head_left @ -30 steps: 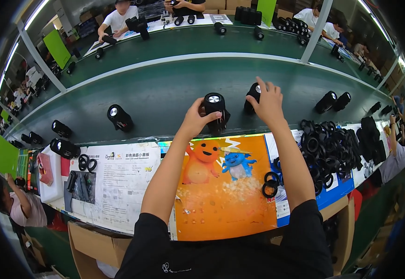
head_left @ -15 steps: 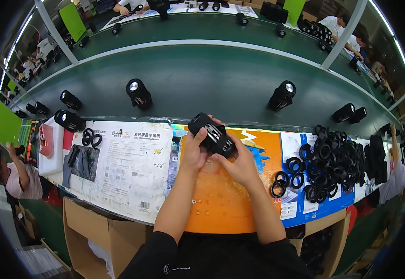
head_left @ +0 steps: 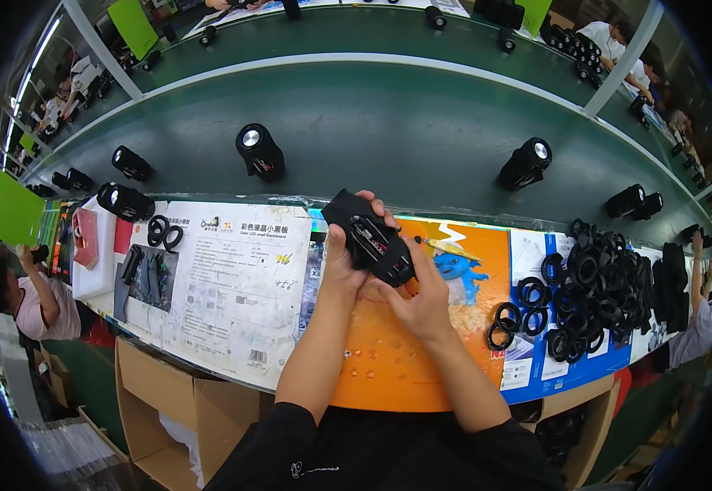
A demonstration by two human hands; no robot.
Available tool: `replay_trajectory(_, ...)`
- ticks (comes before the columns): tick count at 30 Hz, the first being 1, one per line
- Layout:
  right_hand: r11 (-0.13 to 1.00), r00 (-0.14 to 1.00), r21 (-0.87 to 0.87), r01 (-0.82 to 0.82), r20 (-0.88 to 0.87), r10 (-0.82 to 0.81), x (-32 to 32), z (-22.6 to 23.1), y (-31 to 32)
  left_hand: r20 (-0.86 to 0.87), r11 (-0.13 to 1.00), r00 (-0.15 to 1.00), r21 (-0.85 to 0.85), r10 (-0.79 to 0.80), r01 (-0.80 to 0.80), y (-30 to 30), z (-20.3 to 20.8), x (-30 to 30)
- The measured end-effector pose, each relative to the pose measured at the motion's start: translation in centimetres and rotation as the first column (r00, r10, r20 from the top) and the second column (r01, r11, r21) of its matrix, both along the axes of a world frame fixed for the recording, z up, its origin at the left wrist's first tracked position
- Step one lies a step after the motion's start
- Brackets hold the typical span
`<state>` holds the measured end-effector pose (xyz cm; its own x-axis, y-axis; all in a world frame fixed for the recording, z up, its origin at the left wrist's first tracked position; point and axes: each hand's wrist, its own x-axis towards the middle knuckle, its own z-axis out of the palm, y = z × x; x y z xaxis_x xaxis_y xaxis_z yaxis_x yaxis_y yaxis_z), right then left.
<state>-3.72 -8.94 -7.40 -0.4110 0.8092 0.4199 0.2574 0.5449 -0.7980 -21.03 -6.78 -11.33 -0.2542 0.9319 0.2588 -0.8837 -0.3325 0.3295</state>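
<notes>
A black cylindrical portable speaker (head_left: 366,239) is held at a slant over the orange part of the bench, its side panel of buttons or ports facing up. My left hand (head_left: 344,258) grips its left end, thumb on the near side and fingertips showing beyond its far edge. My right hand (head_left: 421,299) closes round the lower right end, the thumb beneath it and the fingers partly hidden. To the right of my right hand lie several loose black rings (head_left: 500,327), with a large heap of black rings (head_left: 597,286) beyond them.
Several black speakers stand on the green conveyor belt (head_left: 388,123), among them one speaker (head_left: 261,151) ahead and another (head_left: 526,164) to the right. A printed white board (head_left: 233,327) covers the left bench. Cardboard boxes (head_left: 159,393) sit below. Co-workers (head_left: 41,299) are at both sides.
The speaker has been turned in my hands, so its side panel faces up more fully. Both hands keep hold of it. The whole view has shifted slightly.
</notes>
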Motion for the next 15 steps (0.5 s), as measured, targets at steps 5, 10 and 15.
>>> replay_trajectory(5, 0.993, 0.996, -0.107, -0.043, -0.086, 0.034, 0.2, -0.5, 0.1, -0.045, 0.999, 0.999, -0.044, -0.007, 0.005, -0.2, 0.2, 0.4)
replay_trajectory(10, 0.990, 0.994, -0.135, -0.044, -0.108, 0.029, 0.4, -1.2, 0.0, -0.089, 0.998, 0.996, -0.041, 0.033, -0.037, -0.5, 1.1, 1.2)
replay_trajectory(15, 0.970, 0.984, -0.230, -0.079, -0.173, 0.039, 0.5, -1.7, -0.1, -0.131, 0.997, 0.990, -0.032, 0.060, -0.064, -0.7, 1.2, 1.7)
